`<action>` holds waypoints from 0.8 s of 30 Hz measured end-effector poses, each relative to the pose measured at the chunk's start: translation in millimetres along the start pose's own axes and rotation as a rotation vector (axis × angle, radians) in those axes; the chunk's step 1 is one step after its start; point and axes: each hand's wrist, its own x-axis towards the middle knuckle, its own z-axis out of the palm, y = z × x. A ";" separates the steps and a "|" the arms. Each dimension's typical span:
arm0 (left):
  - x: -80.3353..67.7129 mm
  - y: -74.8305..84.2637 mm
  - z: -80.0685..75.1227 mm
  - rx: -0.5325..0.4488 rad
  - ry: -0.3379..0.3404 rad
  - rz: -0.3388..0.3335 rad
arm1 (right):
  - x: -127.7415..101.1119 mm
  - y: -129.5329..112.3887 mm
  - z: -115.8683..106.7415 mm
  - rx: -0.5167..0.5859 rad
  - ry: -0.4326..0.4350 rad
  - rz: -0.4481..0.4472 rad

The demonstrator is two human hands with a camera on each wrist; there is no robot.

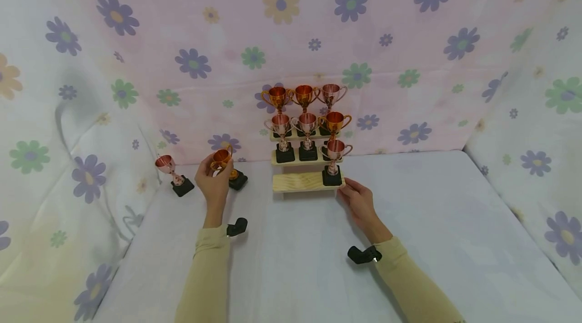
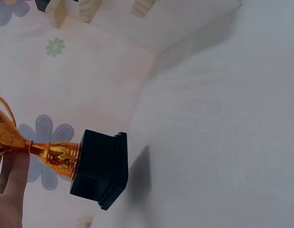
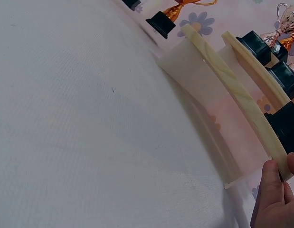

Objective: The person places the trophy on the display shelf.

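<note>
My left hand (image 1: 212, 184) holds a small gold trophy (image 2: 61, 154) by its cup, off to the left of a tiered stand with wooden shelves (image 1: 295, 182). In the left wrist view the trophy's black base (image 2: 99, 164) hangs tilted, apart from the white surface, with a shadow beside it. My right hand (image 1: 361, 205) pinches the right end of the stand's lowest shelf, thumb above and fingers below. Close to that hand, a rose-gold trophy (image 1: 335, 151) stands on the same shelf's right end.
The middle shelf carries two rose-gold trophies (image 1: 281, 125) and a gold one (image 1: 335, 122) at right. Above, two gold trophies (image 1: 278, 97) and a rose-gold one (image 1: 331, 93) stand. Another rose-gold trophy (image 1: 166, 165) is on the white table (image 1: 291, 262), far left. Flowered cloth (image 1: 313, 9) hangs behind.
</note>
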 end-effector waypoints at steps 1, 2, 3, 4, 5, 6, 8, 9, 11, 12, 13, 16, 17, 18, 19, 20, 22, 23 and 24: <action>-1.9 3.9 -0.6 -0.002 -0.006 0.007 | 0.0 -0.5 0.1 0.000 -0.002 -0.001; -3.8 7.0 -1.1 -0.009 -0.014 0.017 | -0.2 -0.8 0.2 0.000 -0.002 -0.001; -4.4 6.8 -1.6 -0.017 -0.023 0.027 | -0.4 -1.2 0.0 0.000 -0.002 0.001; -4.7 5.6 -1.9 -0.024 -0.030 0.039 | -0.5 -1.6 -0.2 0.001 0.001 0.003; -4.8 4.1 -2.1 -0.032 -0.041 0.054 | -0.8 -2.0 -0.4 -0.002 0.002 0.003; -4.6 1.9 -2.2 -0.040 -0.050 0.068 | -1.1 -2.2 -0.7 -0.006 0.003 0.003; -4.7 -1.3 -1.9 -0.050 -0.069 0.093 | -1.4 -2.3 -1.4 -0.007 0.007 0.004; -4.8 -2.4 -1.7 -0.058 -0.082 0.102 | -1.5 -2.3 -1.5 -0.008 0.008 0.005; -7.2 0.6 -0.6 -0.064 -0.111 0.116 | -1.5 -2.0 -1.7 -0.009 0.005 0.004; -8.9 3.1 0.2 -0.067 -0.129 0.121 | -1.4 -1.8 -1.7 -0.006 0.004 0.004; -10.9 6.5 1.3 -0.069 -0.152 0.126 | -1.4 -1.7 -1.6 -0.005 0.004 0.004; -17.2 16.8 6.7 -0.062 -0.233 0.136 | -0.6 -1.1 -1.3 -0.002 0.004 0.003; -19.4 19.8 9.3 -0.061 -0.265 0.140 | -0.2 -0.9 -1.4 -0.002 0.000 0.001; -21.5 22.8 12.3 -0.054 -0.299 0.147 | 0.0 -0.9 -1.3 0.001 0.002 0.002; -23.7 26.0 15.9 -0.052 -0.335 0.149 | 0.2 -0.7 -1.1 0.000 0.001 0.001; -25.9 28.5 19.8 -0.042 -0.372 0.151 | 0.5 -0.6 -1.1 0.003 -0.001 0.001; -30.4 32.8 28.7 -0.027 -0.451 0.158 | 1.0 -0.4 -1.0 0.005 -0.006 0.001; -32.8 35.0 33.7 -0.022 -0.489 0.157 | 1.0 -0.4 -0.8 0.004 -0.009 -0.001; -35.1 36.9 39.0 -0.016 -0.525 0.155 | 1.0 -0.4 -0.5 0.005 -0.011 -0.001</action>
